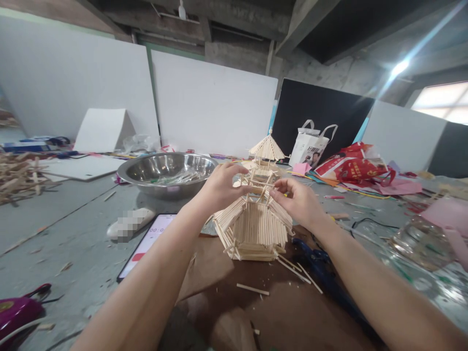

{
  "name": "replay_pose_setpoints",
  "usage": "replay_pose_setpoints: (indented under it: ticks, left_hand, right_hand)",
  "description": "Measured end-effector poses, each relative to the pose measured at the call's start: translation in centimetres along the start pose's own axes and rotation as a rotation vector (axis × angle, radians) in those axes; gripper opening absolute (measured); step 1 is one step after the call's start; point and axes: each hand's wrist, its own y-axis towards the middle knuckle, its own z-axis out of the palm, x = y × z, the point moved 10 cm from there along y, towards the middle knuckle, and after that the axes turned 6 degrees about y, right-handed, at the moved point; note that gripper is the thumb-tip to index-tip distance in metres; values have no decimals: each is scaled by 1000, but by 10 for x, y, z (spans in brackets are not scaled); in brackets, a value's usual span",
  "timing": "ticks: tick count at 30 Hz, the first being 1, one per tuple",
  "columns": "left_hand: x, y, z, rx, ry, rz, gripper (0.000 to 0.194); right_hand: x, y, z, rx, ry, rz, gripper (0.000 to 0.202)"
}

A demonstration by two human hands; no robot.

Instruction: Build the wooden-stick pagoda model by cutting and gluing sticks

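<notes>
A pagoda-like model (259, 229) built of thin wooden sticks stands upright in front of me, with a wide sloping lower roof and a small pointed top. My left hand (225, 184) is at the left side of its middle tier, thumb and index finger apart around the stick work. On the other side, my right hand (294, 197) has its thumb and fingertips pinched at the end of a thin wooden stick (261, 184) lying across that tier. Whether this stick is fixed to the model I cannot tell. Several loose sticks (253, 289) lie before the base.
A steel basin (131, 171) stands behind my left arm, near a phone (146, 243). Beside my right forearm lies a dark blue tool (310, 253). A clear container (420, 243), red bag (354, 163) and white bag (309, 146) are at right; wood pieces (18, 178) are piled at left.
</notes>
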Motion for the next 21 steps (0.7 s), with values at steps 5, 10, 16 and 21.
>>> replay_pose_setpoints:
  ticks: [5, 10, 16, 21]
  left_hand:
    - [5, -1, 6, 54, -23, -43, 29]
    - [14, -6, 20, 257, 73, -92, 28]
    - [15, -12, 30, 393, 177, -85, 31]
    - [14, -13, 31, 392, 172, -75, 31]
  right_hand:
    - [-11, -2, -5, -27, 10, 75, 36]
    - [-25, 0, -27, -204, 20, 21, 35]
    - [-66, 12, -7, -74, 303, 163, 41]
    - [-63, 9, 28, 156, 471, 123, 44]
